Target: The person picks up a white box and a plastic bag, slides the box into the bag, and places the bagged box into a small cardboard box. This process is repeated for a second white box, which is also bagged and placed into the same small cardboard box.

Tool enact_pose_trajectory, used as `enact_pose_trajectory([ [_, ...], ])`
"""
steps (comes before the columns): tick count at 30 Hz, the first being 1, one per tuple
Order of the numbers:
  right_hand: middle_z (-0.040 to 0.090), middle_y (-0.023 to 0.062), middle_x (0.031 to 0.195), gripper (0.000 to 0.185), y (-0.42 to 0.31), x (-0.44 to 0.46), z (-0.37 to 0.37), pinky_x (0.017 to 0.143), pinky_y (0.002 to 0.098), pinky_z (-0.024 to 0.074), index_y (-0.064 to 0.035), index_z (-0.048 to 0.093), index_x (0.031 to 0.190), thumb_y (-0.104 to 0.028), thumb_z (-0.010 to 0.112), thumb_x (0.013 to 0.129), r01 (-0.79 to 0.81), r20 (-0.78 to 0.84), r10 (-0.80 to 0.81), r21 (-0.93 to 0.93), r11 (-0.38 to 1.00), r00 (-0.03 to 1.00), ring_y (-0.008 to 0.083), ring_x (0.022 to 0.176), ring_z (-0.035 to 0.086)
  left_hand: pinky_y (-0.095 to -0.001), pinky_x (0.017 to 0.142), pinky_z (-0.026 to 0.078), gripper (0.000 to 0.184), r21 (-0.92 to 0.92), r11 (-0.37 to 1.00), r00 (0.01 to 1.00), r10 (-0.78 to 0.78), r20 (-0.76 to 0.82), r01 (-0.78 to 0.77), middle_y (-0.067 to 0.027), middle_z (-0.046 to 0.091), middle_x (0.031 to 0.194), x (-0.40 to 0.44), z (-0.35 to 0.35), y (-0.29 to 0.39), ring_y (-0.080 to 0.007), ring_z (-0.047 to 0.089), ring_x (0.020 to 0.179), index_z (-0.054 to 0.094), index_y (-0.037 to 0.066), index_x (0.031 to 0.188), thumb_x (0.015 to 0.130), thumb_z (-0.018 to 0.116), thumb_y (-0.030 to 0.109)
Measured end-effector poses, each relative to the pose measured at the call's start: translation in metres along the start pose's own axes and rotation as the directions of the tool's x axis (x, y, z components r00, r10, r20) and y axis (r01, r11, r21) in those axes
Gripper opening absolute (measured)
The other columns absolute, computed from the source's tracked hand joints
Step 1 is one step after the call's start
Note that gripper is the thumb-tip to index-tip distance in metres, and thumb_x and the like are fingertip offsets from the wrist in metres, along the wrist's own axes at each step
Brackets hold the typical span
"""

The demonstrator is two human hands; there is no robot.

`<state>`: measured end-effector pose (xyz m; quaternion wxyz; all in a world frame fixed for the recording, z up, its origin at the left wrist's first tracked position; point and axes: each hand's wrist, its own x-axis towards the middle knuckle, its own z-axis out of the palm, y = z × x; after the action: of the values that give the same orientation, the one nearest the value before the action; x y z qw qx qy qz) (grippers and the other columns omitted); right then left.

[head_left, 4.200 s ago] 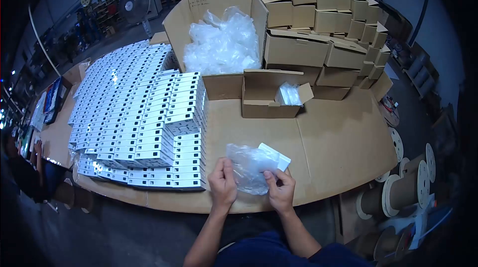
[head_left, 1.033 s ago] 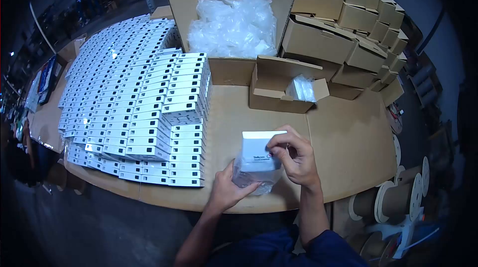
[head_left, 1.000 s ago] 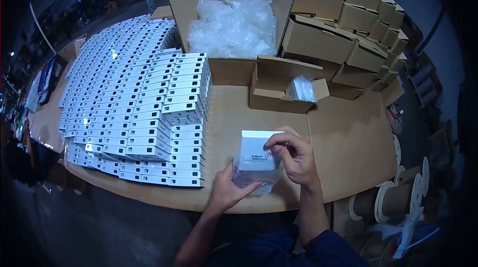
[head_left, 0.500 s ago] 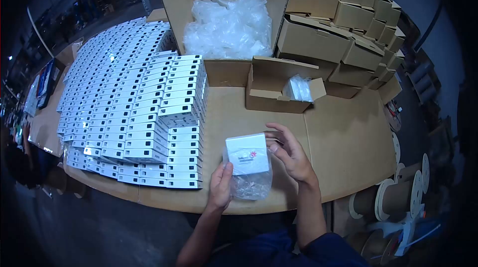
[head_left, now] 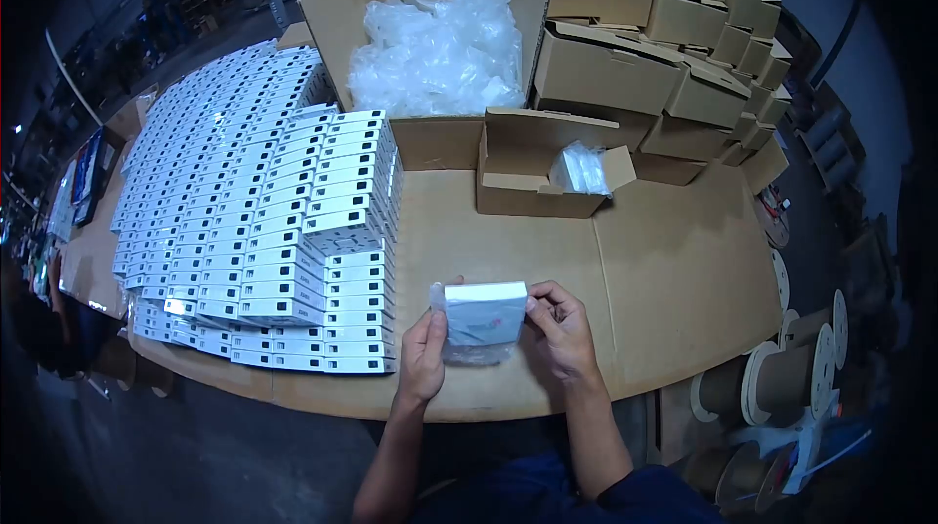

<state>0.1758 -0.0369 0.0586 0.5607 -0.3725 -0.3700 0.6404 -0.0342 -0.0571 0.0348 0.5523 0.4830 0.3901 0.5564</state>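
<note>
A flat white box (head_left: 479, 301) in a clear plastic bag (head_left: 479, 354) is held above the front of the table, its top edge tipped up toward me. A small red mark shows faintly through the film. My left hand (head_left: 423, 356) is closed round the left side of the bagged box. At the box's upper right corner, my right hand (head_left: 567, 334) pinches the bag's edge between thumb and fingers. Beyond them stands an open cardboard carton (head_left: 532, 202) with bagged white boxes (head_left: 579, 170) at its right end.
Stacked white boxes (head_left: 283, 231) fill the table's left side. A large carton (head_left: 322, 11) of clear plastic bags (head_left: 440, 50) stands at the back. Brown cartons (head_left: 606, 70) are piled at back right. Cable spools (head_left: 787, 377) stand beyond the table's right edge.
My right hand has come in from beside the box and closed on the bag's corner. The bagged box has tilted, so its printed face shows less.
</note>
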Motion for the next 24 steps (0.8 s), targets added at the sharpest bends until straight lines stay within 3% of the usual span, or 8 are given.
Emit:
enact_pose_trajectory([
  [3, 0.072, 0.0072, 0.103, 0.013, -0.007, -0.001, 0.005, 0.089, 0.0256, 0.0512, 0.0013, 0.066, 0.110, -0.009, 0.066, 0.102, 0.071, 0.004, -0.070, -0.107, 0.992, 0.998, 0.0102, 0.095, 0.064, -0.0356, 0.115, 0.037, 0.052, 0.123, 0.992, 0.998, 0.029, 0.049, -0.035, -0.0198, 0.061, 0.141, 0.003, 0.007, 0.024, -0.0237, 0.056, 0.131, 0.047, -0.009, 0.148, 0.114, 0.035, 0.028],
  [7, 0.072, 0.0101, 0.110, 0.018, -0.007, 0.001, 0.006, 0.095, 0.0288, 0.0503, 0.0019, 0.065, 0.116, -0.010, 0.065, 0.102, 0.094, 0.040, -0.091, -0.070, 0.993, 0.995, 0.0135, 0.103, 0.065, -0.0373, 0.117, 0.036, 0.051, 0.017, 0.997, 0.997, 0.078, -0.021, -0.077, -0.0211, 0.055, 0.146, 0.002, 0.008, 0.011, -0.0257, 0.053, 0.134, 0.045, -0.009, 0.149, 0.114, 0.033, 0.027],
  [11, 0.068, 0.0118, 0.122, 0.036, -0.012, -0.002, 0.016, 0.101, 0.0321, 0.0493, 0.0033, 0.058, 0.131, -0.007, 0.069, 0.099, 0.052, 0.139, -0.066, 0.101, 0.994, 0.988, 0.0167, 0.113, 0.064, -0.0388, 0.117, 0.036, 0.050, -0.297, 0.954, 0.996, 0.023, -0.086, -0.048, -0.0208, 0.052, 0.148, 0.002, 0.009, 0.002, -0.0262, 0.052, 0.135, 0.043, -0.009, 0.149, 0.114, 0.031, 0.024],
  [14, 0.064, 0.0122, 0.128, 0.052, -0.002, -0.005, 0.016, 0.105, 0.0342, 0.0484, 0.0033, 0.051, 0.140, 0.000, 0.073, 0.094, 0.129, 0.217, -0.078, -0.233, 0.964, 0.973, 0.0185, 0.119, 0.061, -0.0398, 0.115, 0.038, 0.047, -0.350, 0.937, 0.998, -0.002, -0.060, -0.019, -0.0195, 0.052, 0.146, 0.002, 0.009, 0.005, -0.0260, 0.051, 0.134, 0.043, -0.009, 0.148, 0.114, 0.032, 0.022],
  [15, 0.065, 0.0119, 0.126, 0.053, -0.002, -0.005, 0.013, 0.106, 0.0352, 0.0496, 0.0035, 0.051, 0.139, 0.006, 0.074, 0.091, 0.074, 0.186, -0.020, -0.287, 0.955, 0.982, 0.0186, 0.118, 0.062, -0.0395, 0.114, 0.040, 0.045, -0.357, 0.934, 0.997, -0.016, -0.074, -0.012, -0.0188, 0.053, 0.144, 0.002, 0.011, 0.005, -0.0257, 0.051, 0.134, 0.043, -0.008, 0.147, 0.113, 0.035, 0.021],
  [19, 0.067, 0.0100, 0.121, 0.041, 0.004, -0.004, 0.013, 0.097, 0.0318, 0.0536, 0.0025, 0.058, 0.131, 0.004, 0.073, 0.092, 0.172, 0.150, -0.148, -0.163, 0.971, 0.978, 0.0156, 0.112, 0.064, -0.0360, 0.103, 0.050, 0.039, -0.116, 0.992, 0.999, 0.043, -0.014, -0.045, -0.0142, 0.058, 0.134, 0.001, 0.021, 0.021, -0.0233, 0.056, 0.128, 0.048, -0.005, 0.144, 0.108, 0.052, 0.011],
  [22, 0.068, 0.0086, 0.118, 0.030, -0.006, -0.003, 0.011, 0.095, 0.0323, 0.0536, 0.0009, 0.066, 0.122, 0.004, 0.072, 0.092, 0.158, 0.221, -0.087, -0.328, 0.931, 0.971, 0.0164, 0.112, 0.064, -0.0320, 0.094, 0.054, 0.038, -0.257, 0.960, 0.990, -0.131, -0.044, 0.115, -0.0108, 0.060, 0.129, -0.004, 0.019, 0.015, -0.0202, 0.061, 0.119, 0.051, -0.002, 0.139, 0.103, 0.061, 0.005],
  [24, 0.072, 0.0122, 0.117, 0.018, -0.005, 0.001, 0.010, 0.096, 0.0335, 0.0533, 0.0017, 0.072, 0.111, 0.002, 0.071, 0.093, 0.219, 0.249, -0.146, -0.294, 0.930, 0.957, 0.0188, 0.112, 0.066, -0.0307, 0.092, 0.055, 0.025, -0.257, 0.964, 0.996, -0.081, -0.037, 0.069, -0.0101, 0.061, 0.126, -0.004, 0.017, 0.010, -0.0166, 0.062, 0.111, 0.059, -0.002, 0.129, 0.106, 0.057, 0.009],
])
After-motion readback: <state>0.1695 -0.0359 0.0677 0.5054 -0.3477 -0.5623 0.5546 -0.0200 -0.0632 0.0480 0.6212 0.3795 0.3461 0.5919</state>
